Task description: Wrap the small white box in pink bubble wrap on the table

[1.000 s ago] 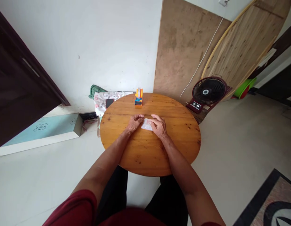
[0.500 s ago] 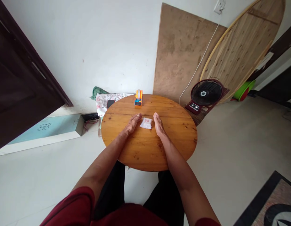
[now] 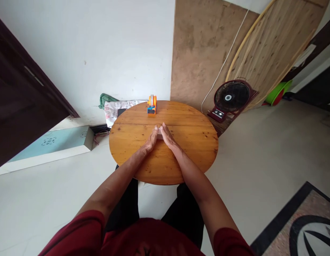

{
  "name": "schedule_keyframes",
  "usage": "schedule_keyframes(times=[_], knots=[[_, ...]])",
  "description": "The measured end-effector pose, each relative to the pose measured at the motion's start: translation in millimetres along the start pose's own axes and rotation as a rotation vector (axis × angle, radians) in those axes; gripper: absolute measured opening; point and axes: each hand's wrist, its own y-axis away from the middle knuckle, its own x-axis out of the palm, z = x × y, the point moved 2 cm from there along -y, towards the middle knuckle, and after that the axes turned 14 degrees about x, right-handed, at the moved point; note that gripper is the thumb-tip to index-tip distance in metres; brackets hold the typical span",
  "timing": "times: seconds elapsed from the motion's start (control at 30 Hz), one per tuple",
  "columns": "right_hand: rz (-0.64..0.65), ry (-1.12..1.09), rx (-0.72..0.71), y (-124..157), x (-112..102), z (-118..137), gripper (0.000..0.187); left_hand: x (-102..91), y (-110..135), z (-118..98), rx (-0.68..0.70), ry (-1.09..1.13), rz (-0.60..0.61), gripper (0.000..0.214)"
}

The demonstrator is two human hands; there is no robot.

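Observation:
A small whitish plastic packet point(image 3: 160, 134) lies on the round wooden table point(image 3: 191, 142), between my two hands. Only a narrow strip of it shows; the hands cover its sides. My left hand point(image 3: 152, 139) stands on edge along the packet's left side, its fingers straight and together. From the other side my right hand point(image 3: 168, 137) presses in, palm facing inward and fingers straight. The fingertips of both hands nearly meet beyond the packet, which is squeezed between the palms. Farther back on the table stands an orange and blue tape dispenser point(image 3: 152, 105) with a roll of tape.
A dark red fan point(image 3: 231, 97) stands right of the table, near a leaning wooden board point(image 3: 268, 46). A printed sack point(image 3: 111, 112) lies behind the table at left. A pale blue box point(image 3: 50, 142) rests on the floor by the dark door point(image 3: 23, 96).
Both hands have come inward from either side and closed against the packet, which now is mostly covered. The camera view has shifted slightly, moving the table a little left and up.

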Motion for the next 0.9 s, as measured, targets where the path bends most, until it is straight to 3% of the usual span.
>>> schedule_keyframes(times=[0.13,0.37,0.63,0.9], knots=[[-0.02,-0.011,-0.024,0.6,-0.1,3.8,0.105,-1.7,0.5,-0.1,0.025,0.008,-0.013,0.06],[-0.273,-0.082,0.009,-1.5,-23.6,0.2,0.101,-7.5,-3.5,0.9,-0.057,0.214,-0.228,0.056],[-0.193,-0.034,-0.019,4.9,-18.6,2.0,0.109,-3.6,-4.7,-1.4,-0.045,0.245,-0.226,0.052],[-0.101,0.064,-0.017,2.6,2.2,-2.1,0.108,0.9,0.5,-8.3,-0.071,0.1,-0.097,0.049]])
